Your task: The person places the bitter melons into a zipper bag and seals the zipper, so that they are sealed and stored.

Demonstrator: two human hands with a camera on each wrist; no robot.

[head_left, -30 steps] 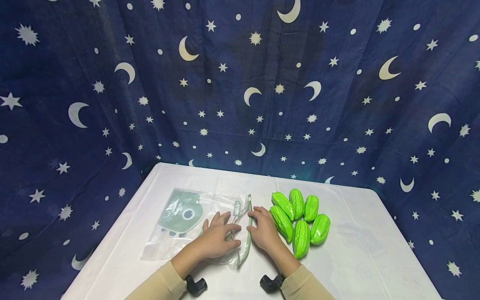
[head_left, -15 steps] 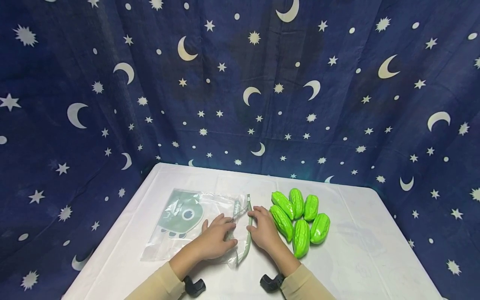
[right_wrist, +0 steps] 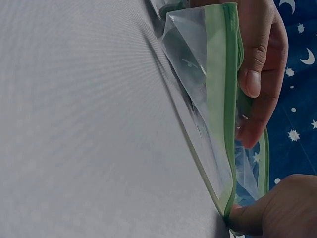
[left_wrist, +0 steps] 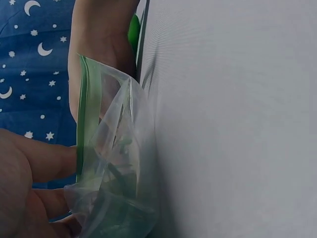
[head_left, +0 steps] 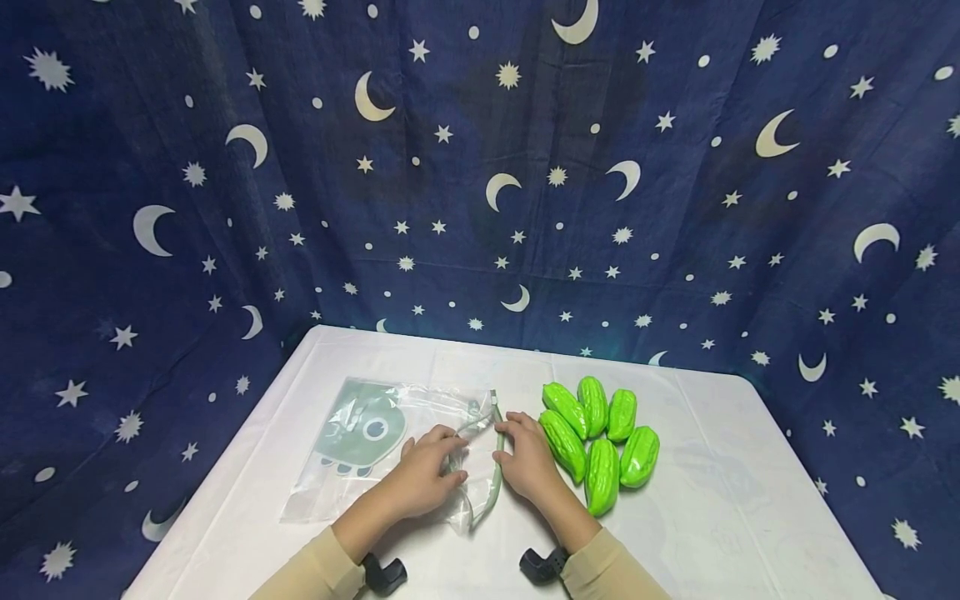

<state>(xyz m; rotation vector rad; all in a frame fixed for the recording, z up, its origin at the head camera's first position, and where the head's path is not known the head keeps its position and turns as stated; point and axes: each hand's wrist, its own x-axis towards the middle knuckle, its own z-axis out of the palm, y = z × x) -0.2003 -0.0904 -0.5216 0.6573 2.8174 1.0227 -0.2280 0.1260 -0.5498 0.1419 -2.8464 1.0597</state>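
Head view: loosely spread left hand [head_left: 423, 475] and right hand [head_left: 527, 454] merely touch the mouth of a clear green-edged plastic bag [head_left: 373, 450], lying left-to-right, opening toward bright-green ridged gourds [head_left: 602, 468] nearer the right hand.

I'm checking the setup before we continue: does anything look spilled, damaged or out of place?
Nothing stands out. The clear bag is merely wrinkled, with its mouth parted near the left hand, and six green gourds lie grouped beside the right hand.

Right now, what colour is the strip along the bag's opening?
Green; the strip shows best in the right wrist view.
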